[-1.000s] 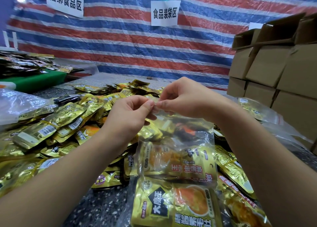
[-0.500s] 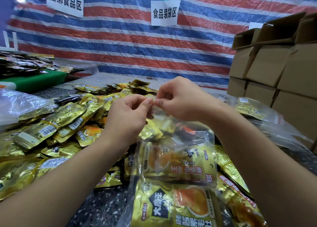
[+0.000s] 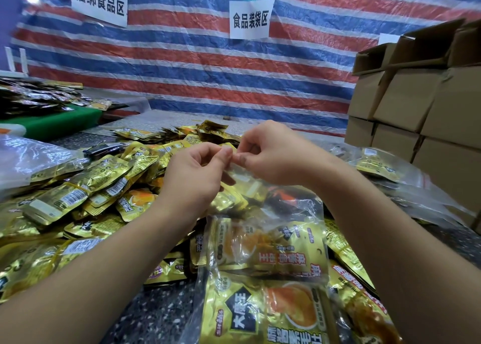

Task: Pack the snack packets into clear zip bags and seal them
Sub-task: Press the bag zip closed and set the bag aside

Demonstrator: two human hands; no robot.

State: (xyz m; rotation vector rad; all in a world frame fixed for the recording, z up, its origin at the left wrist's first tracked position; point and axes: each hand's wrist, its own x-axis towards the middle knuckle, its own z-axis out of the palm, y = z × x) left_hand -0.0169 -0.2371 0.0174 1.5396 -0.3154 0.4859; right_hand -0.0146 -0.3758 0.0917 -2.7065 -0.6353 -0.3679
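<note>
A clear zip bag [image 3: 291, 213] hangs in front of me, filled with several gold snack packets [image 3: 268, 255]. My left hand [image 3: 195, 177] and my right hand [image 3: 268, 156] meet at the bag's top edge, each pinching the zip strip between thumb and fingers. The bag's lower end reaches down toward the bottom of the view. A large heap of loose gold snack packets [image 3: 78, 195] covers the speckled table [image 3: 156, 312] to the left and behind the bag.
Stacked cardboard boxes [image 3: 421, 114] stand at the right. Clear bags with packets [image 3: 385, 169] lie at the right, beside the boxes. A crumpled clear plastic sheet [image 3: 28, 159] sits at far left, a green table with more packets [image 3: 46, 120] behind it. A striped tarp [image 3: 208, 70] forms the back wall.
Both hands have stayed together at the bag's top edge, with only a slight upward shift. The bag hangs as before.
</note>
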